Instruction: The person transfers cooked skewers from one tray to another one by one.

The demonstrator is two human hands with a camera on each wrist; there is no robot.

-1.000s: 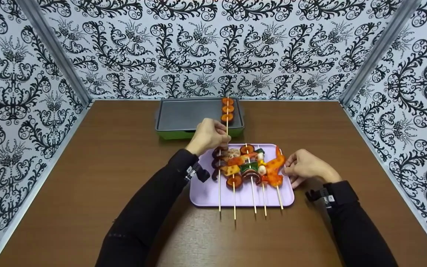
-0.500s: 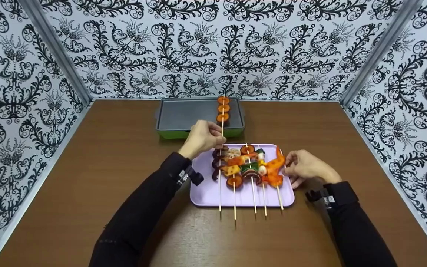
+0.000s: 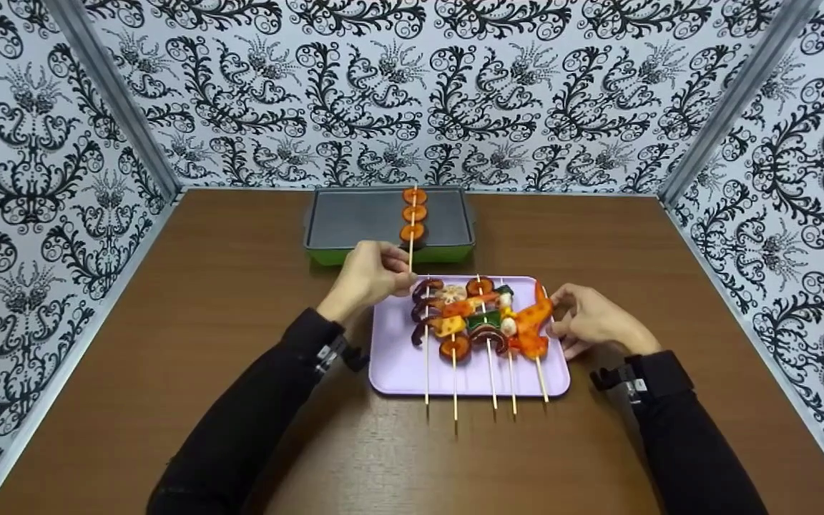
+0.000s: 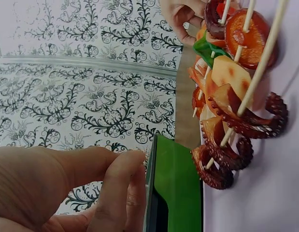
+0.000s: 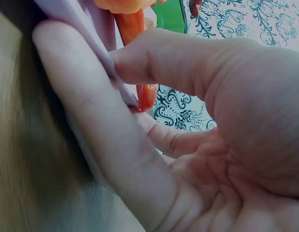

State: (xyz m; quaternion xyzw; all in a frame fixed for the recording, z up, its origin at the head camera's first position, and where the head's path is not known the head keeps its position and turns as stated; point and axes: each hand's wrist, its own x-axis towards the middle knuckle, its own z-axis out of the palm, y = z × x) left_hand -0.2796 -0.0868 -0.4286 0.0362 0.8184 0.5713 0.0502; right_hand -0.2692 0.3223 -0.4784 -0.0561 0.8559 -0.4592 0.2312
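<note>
My left hand [image 3: 369, 279] pinches the bare stick of a skewer [image 3: 413, 214] bearing three round orange slices with dark rims. The slices overlap the right part of a grey griddle [image 3: 362, 218] with a green base. In the left wrist view, thumb and fingertips meet beside that green base [image 4: 176, 179], and the skewer is hidden. My right hand [image 3: 594, 320] grips the right rim of a lilac tray [image 3: 398, 375], thumb above and a finger [image 5: 86, 96] along the outer underside. An orange wing-shaped skewer [image 3: 532, 329] lies closest to this hand.
Several skewers lie side by side on the tray, their sticks overhanging its front edge. Leftmost is one of curled octopus tentacles [image 3: 423, 311]; beside it is one with a yellow piece [image 3: 449, 327]. The brown table [image 3: 240, 286] is enclosed by patterned walls [image 3: 412, 93].
My left hand has moved left and slightly toward me, carrying the skewer of orange slices leftward across the griddle. My right hand stays at the tray's rim.
</note>
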